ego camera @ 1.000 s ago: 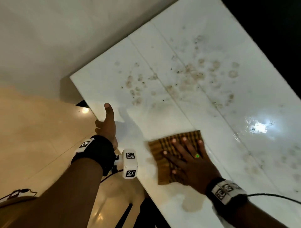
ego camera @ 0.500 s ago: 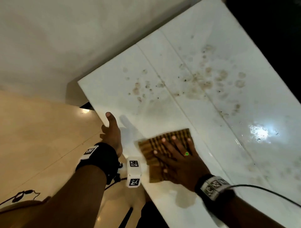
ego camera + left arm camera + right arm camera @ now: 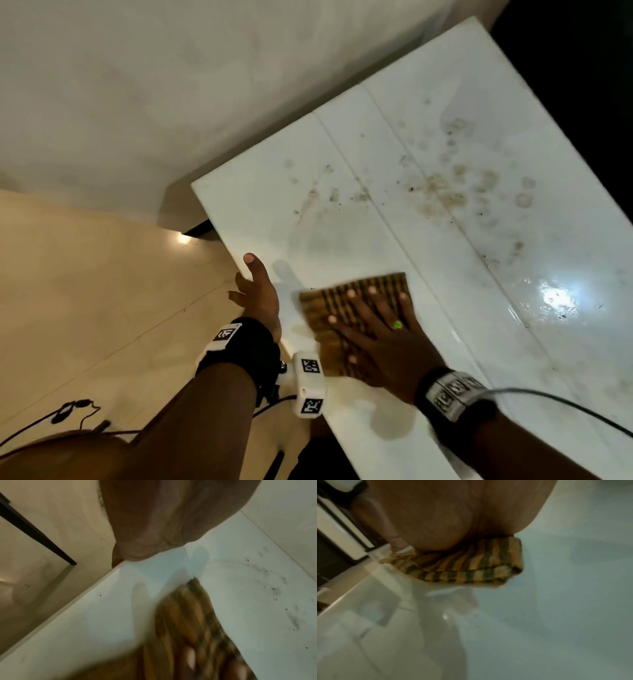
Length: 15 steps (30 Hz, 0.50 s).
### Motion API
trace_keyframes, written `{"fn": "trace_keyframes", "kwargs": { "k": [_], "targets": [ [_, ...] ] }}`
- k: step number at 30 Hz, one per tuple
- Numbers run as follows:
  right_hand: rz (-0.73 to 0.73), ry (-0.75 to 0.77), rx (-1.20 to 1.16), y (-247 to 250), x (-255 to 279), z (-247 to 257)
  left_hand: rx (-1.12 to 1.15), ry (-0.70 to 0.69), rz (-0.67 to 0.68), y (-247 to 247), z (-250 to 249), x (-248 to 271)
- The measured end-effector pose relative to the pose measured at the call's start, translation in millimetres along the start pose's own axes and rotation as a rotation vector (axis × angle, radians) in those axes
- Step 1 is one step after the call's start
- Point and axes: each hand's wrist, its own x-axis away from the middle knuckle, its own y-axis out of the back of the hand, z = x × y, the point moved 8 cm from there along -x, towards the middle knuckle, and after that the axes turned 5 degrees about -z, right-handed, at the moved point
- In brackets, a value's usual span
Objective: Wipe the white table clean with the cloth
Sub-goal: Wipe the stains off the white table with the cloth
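The white table [image 3: 342, 236] carries brown spots and dark specks [image 3: 455, 192] across its far half. A folded brown-and-black striped cloth [image 3: 325, 308] lies flat near the table's left edge. My right hand [image 3: 376, 322] presses on it with spread, straight fingers, a green ring on one finger. In the right wrist view the palm sits on the cloth [image 3: 471, 563], blurred. My left hand [image 3: 257, 291] holds the table's left edge, thumb on top and fingers curled below. The left wrist view shows the cloth [image 3: 185, 615] close by on the table [image 3: 102, 622].
Beige floor tiles [image 3: 85, 291] lie left of the table, and a pale wall [image 3: 171, 85] stands behind it. A black table leg [image 3: 34, 531] reaches the floor. A cable [image 3: 565, 407] trails from my right wrist. Lamp glare [image 3: 558, 298] shines on the wet surface.
My right hand has slid the cloth leftward, closer to the table's edge and my left hand. The left hand keeps its hold on the edge.
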Motion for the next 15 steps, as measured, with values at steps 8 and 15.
{"fn": "trace_keyframes", "kwargs": {
  "k": [8, 15],
  "targets": [
    [0.013, -0.395, -0.082, 20, -123, -72, -0.017, -0.022, 0.008, 3, -16, 18],
    [0.003, -0.105, 0.015, 9, -78, 32, 0.158, 0.196, 0.311, -6, 17, -8]
  ]
}}
